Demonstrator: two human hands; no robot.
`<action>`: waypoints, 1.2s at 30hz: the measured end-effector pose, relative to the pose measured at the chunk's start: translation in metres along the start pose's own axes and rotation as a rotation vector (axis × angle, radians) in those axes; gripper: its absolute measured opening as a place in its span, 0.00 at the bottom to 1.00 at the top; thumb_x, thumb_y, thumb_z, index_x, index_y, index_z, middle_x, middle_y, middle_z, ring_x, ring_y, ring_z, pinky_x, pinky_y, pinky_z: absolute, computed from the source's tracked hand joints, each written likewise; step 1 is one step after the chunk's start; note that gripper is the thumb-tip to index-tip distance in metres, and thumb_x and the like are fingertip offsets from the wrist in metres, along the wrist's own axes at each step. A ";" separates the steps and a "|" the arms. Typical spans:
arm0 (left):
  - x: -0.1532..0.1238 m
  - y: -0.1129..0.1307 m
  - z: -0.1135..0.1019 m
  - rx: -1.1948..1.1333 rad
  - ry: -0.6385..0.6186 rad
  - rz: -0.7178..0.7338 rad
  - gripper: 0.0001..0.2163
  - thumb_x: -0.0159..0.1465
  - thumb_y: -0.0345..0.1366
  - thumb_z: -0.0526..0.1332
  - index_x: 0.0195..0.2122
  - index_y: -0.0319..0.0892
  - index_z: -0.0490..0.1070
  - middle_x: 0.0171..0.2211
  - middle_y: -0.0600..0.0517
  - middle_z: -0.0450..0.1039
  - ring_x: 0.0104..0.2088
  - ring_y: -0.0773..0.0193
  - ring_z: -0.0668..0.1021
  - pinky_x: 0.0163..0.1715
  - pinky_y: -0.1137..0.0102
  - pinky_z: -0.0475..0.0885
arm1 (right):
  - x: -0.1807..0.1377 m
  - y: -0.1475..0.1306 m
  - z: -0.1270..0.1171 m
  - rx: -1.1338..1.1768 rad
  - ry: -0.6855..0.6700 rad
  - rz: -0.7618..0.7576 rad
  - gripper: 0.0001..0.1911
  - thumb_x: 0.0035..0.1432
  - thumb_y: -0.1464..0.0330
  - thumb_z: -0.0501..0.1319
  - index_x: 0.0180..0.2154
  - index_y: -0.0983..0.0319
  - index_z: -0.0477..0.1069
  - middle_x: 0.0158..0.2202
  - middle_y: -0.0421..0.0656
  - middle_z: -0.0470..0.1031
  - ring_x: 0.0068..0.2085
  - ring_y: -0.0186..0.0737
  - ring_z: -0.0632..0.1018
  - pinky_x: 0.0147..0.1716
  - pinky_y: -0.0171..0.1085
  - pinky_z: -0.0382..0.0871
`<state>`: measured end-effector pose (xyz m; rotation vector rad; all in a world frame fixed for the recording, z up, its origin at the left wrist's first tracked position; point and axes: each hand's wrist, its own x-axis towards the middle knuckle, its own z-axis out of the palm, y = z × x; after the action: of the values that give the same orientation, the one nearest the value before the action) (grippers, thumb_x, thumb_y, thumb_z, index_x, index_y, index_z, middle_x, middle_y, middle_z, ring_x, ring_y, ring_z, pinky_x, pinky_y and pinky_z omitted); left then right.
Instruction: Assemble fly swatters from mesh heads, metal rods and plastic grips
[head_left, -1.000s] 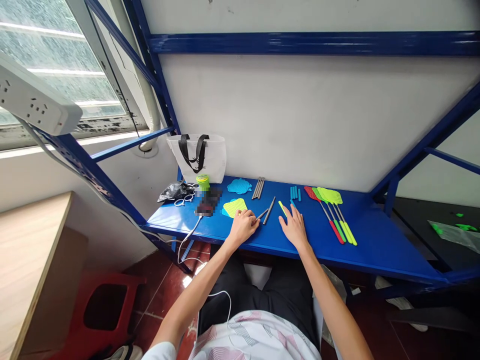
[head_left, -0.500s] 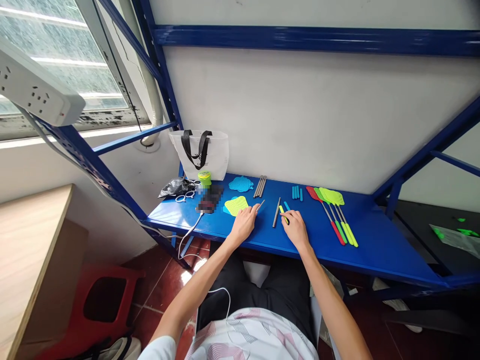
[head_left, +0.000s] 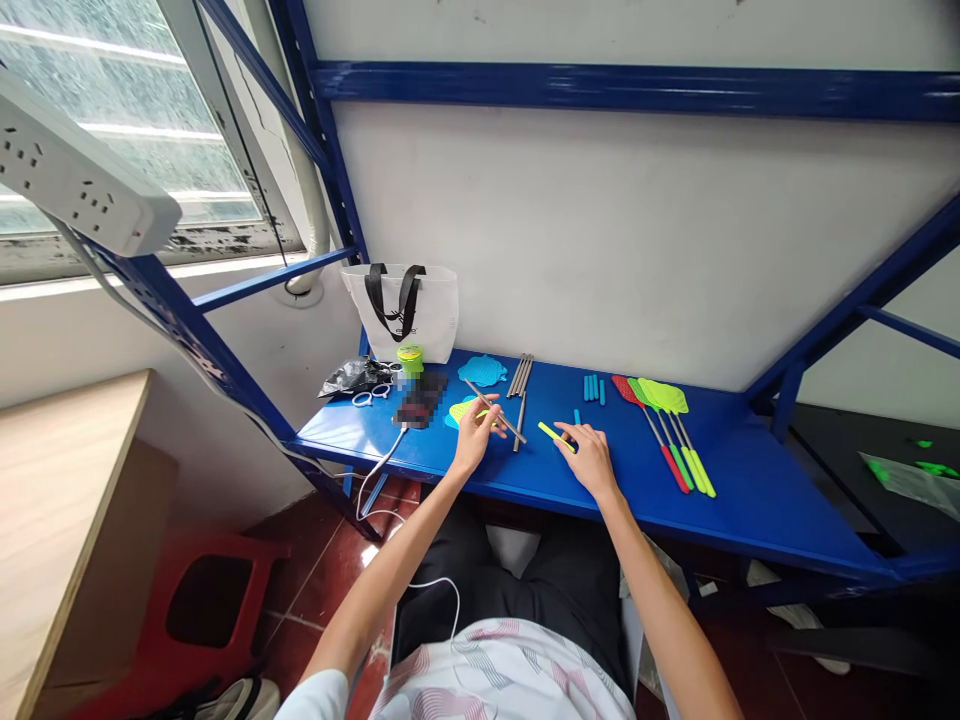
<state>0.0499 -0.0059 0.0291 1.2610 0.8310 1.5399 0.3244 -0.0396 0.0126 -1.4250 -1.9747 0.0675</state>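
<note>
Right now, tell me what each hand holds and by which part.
Left hand: thin grey metal rod, around its middle. Right hand: slim yellow plastic stick, by the end nearer the palm.

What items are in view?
swatters: four, red, green, yellow, right
loose handles: five blue, one yellow, centre
rods: about six, grey, centre
mesh heads: several, blue, yellow, left-centre
tote: one, white, left
tub: one, green, left
scissors: count unclear, white, left
plastic bag: one, black, left
blurred item: one, dark, left
table: one, blue, centre
power strip: one, white, upper left
stool: one, red, floor
desk: one, beige, left
left hand: one, holding rod
right hand: one, holding yellow handle
</note>
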 end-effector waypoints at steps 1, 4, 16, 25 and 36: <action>0.001 0.001 -0.001 -0.034 0.021 -0.018 0.25 0.69 0.59 0.71 0.53 0.43 0.76 0.41 0.48 0.78 0.33 0.60 0.86 0.30 0.67 0.85 | 0.000 -0.001 -0.001 0.024 0.011 -0.010 0.25 0.81 0.50 0.54 0.59 0.56 0.83 0.45 0.49 0.86 0.48 0.55 0.83 0.50 0.52 0.73; 0.006 0.004 -0.005 -0.134 0.098 -0.066 0.25 0.68 0.60 0.72 0.47 0.43 0.73 0.41 0.46 0.82 0.34 0.59 0.88 0.34 0.65 0.87 | 0.000 -0.005 -0.004 0.139 0.020 -0.039 0.23 0.80 0.49 0.57 0.59 0.53 0.83 0.46 0.47 0.87 0.47 0.52 0.85 0.50 0.51 0.76; 0.005 0.009 -0.003 -0.170 0.067 -0.088 0.27 0.66 0.62 0.73 0.46 0.45 0.69 0.42 0.42 0.88 0.36 0.54 0.90 0.36 0.62 0.87 | 0.000 -0.028 -0.004 0.335 0.101 -0.193 0.13 0.78 0.57 0.64 0.53 0.51 0.87 0.47 0.45 0.88 0.47 0.51 0.87 0.50 0.50 0.83; 0.006 0.007 -0.005 -0.164 0.034 -0.101 0.26 0.66 0.61 0.73 0.47 0.45 0.70 0.44 0.42 0.88 0.40 0.52 0.90 0.39 0.60 0.88 | 0.001 -0.036 -0.012 0.463 0.170 -0.162 0.10 0.77 0.60 0.66 0.48 0.52 0.87 0.44 0.45 0.87 0.45 0.49 0.87 0.47 0.46 0.84; -0.009 0.010 0.005 0.224 -0.261 0.046 0.22 0.74 0.58 0.65 0.45 0.43 0.85 0.46 0.42 0.87 0.49 0.48 0.87 0.50 0.58 0.82 | -0.002 -0.038 -0.006 0.461 0.016 -0.141 0.16 0.77 0.54 0.64 0.54 0.53 0.85 0.45 0.46 0.87 0.45 0.49 0.86 0.47 0.45 0.84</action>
<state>0.0526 -0.0176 0.0365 1.6152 0.8240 1.3077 0.2970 -0.0583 0.0325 -0.9845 -1.8838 0.4176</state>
